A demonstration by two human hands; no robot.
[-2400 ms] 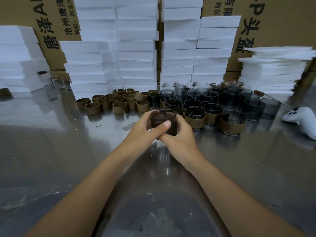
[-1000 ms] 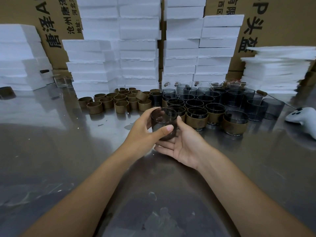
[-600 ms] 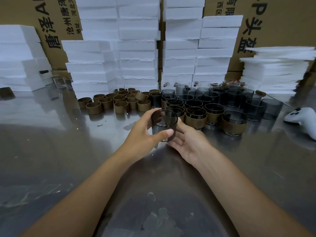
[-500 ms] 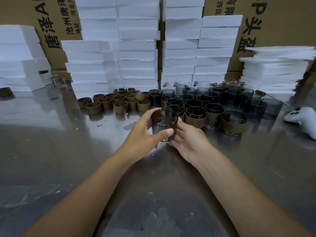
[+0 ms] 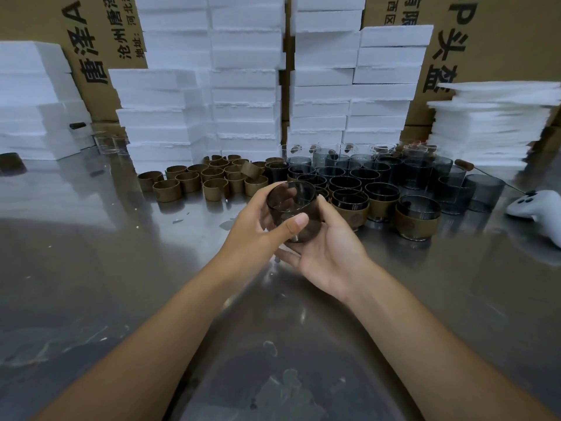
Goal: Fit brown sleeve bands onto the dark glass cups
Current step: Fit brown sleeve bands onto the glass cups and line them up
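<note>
I hold a bare dark glass cup (image 5: 291, 208) above the metal table, its mouth tipped slightly toward me. My left hand (image 5: 253, 227) grips it, thumb across the front wall and fingers behind. My right hand (image 5: 331, 250) lies palm up beneath it, fingers straight under the base and thumb resting along the right wall. No band shows on this cup. Several loose brown sleeve bands (image 5: 212, 179) stand in a cluster to the left rear. Banded cups (image 5: 417, 218) stand at the front right, with several bare dark cups (image 5: 394, 173) behind them.
White foam blocks (image 5: 246, 86) are stacked along the back in front of cardboard boxes (image 5: 498, 41), with more foam at the far left and right. A white controller (image 5: 537, 209) lies at the right edge. The steel table (image 5: 121, 268) reflects light.
My right hand has turned palm up under the cup, with the thumb now against its side. The cup has tilted a little; my left hand keeps its grip.
</note>
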